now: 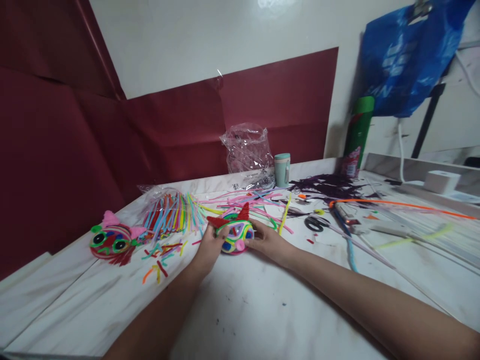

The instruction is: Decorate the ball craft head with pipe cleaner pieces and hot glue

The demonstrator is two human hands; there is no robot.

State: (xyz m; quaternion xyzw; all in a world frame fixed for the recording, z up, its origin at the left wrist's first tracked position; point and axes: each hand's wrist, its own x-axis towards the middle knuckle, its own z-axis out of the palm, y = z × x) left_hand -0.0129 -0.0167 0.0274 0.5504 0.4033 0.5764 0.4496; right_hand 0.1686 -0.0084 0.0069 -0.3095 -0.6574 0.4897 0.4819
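Between my two hands is a colourful pipe-cleaner animal face (237, 237) with red pointed ears, blue patches and a pink nose. Its lower edge is at or just above the tabletop. My left hand (217, 241) grips its left side, thumb on the front. At the right side my right hand (264, 239) holds it, with fingers partly behind the face. A second animal face (112, 240), with pink ears and big black eyes ringed in green, lies at the far left. Short cut pipe-cleaner pieces (163, 251) are scattered left of my hands.
Behind lie a bag of pipe cleaners (170, 215), a clear plastic bag (249, 150) and a mint cup (282, 170). To the right are black-handled scissors (315, 224), a glue gun (343, 215), purple strands (326, 186), a green spray can (358, 135) and a white charger (441, 181).
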